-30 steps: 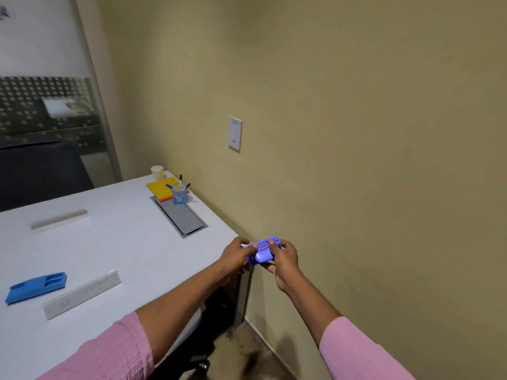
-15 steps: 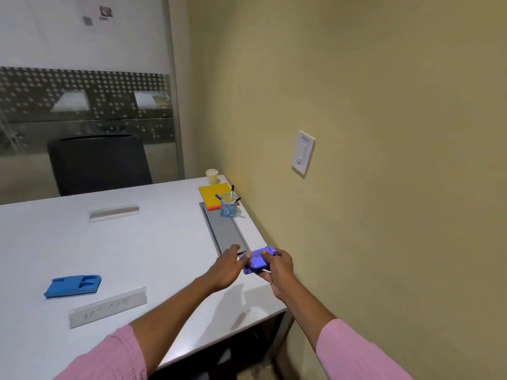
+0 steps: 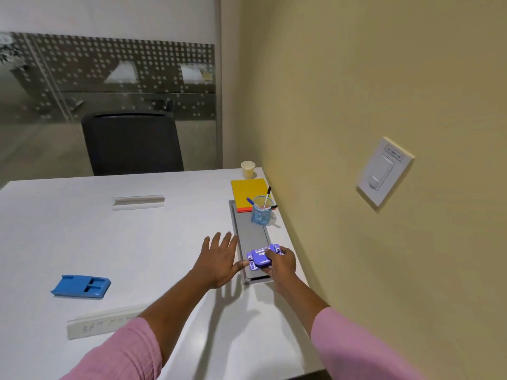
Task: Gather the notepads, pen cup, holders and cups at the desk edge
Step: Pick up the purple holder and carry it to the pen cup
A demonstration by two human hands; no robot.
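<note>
My right hand (image 3: 282, 263) grips a small purple holder (image 3: 262, 257) that rests on the grey panel (image 3: 251, 231) set into the white desk (image 3: 82, 242) near the wall. My left hand (image 3: 219, 259) hovers open just left of it, fingers spread, thumb beside the holder. Farther along the wall edge stand a blue mesh pen cup (image 3: 260, 212) with pens, a yellow notepad over a red one (image 3: 248, 192), and a paper cup (image 3: 247, 169). A blue holder (image 3: 81, 286) lies at the left. Two clear name holders lie on the desk, one far (image 3: 138, 202), one near (image 3: 104, 322).
A black chair (image 3: 131, 141) stands behind the desk's far edge in front of a dotted glass wall. The yellow wall (image 3: 356, 105) with a white light switch (image 3: 384, 170) runs along the desk's right side.
Both hands carried the purple holder from beyond the desk's corner onto the grey panel. My left hand let go and opened; the view swung left and up over the desk.
</note>
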